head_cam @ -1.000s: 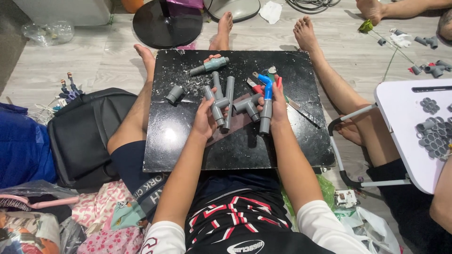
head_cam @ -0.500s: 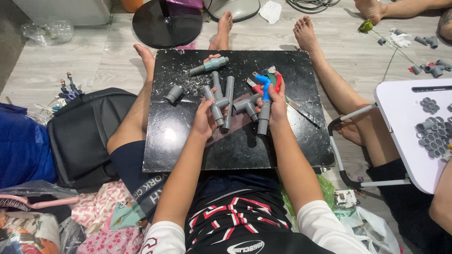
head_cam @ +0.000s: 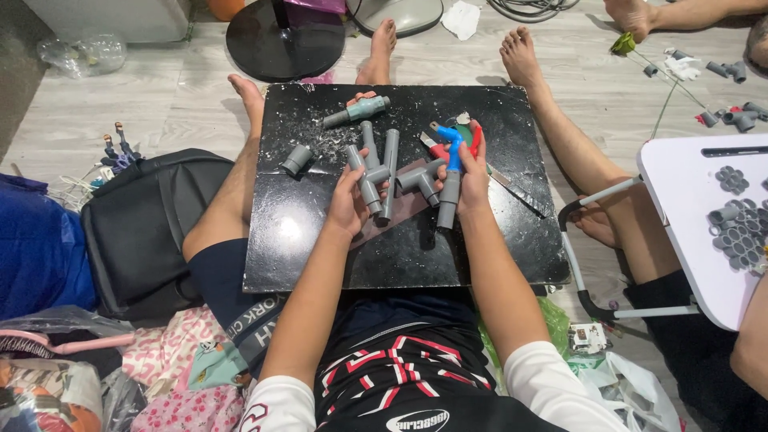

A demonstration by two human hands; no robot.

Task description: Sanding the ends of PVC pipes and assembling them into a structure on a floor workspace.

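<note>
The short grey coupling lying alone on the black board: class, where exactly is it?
The coupling lies on the board's left part, apart from the left hand, beside the person's left knee.

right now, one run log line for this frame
left hand: grips grey pipe fitting | right hand: holds blue-tipped grey pipe | surface: black board

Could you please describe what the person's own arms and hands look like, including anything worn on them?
Both arms are bare from the short white sleeves down. The left hand and right hand wear no gloves; no rings, watch or wristbands are visible.
</note>
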